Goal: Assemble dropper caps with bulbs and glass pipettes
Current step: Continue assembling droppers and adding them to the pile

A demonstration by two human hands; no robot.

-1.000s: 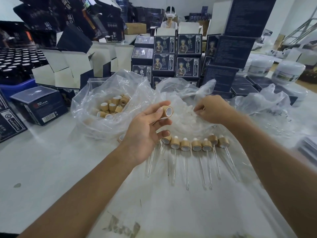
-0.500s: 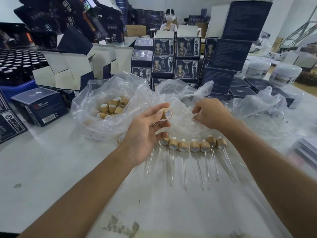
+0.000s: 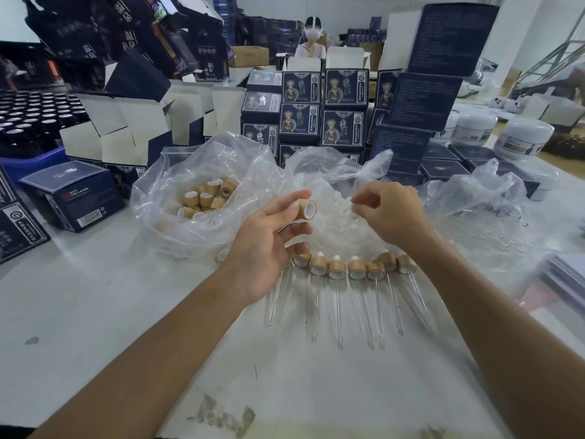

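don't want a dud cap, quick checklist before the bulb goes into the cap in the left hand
1. Cap gripped in left hand fingers: ok.
2. Cap's open end turned toward right hand: ok.
3. Bulb pinched in right hand: cannot tell, fingers curled but the bulb is unclear.
4. Bag of white bulbs within reach: ok.
5. Finished droppers lying in a row, apart from hands: ok.

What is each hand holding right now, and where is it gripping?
The left hand pinches a bamboo cap by its side wall, open end facing right. The right hand has curled fingertips over the bag of bulbs; whether it holds one cannot be told.
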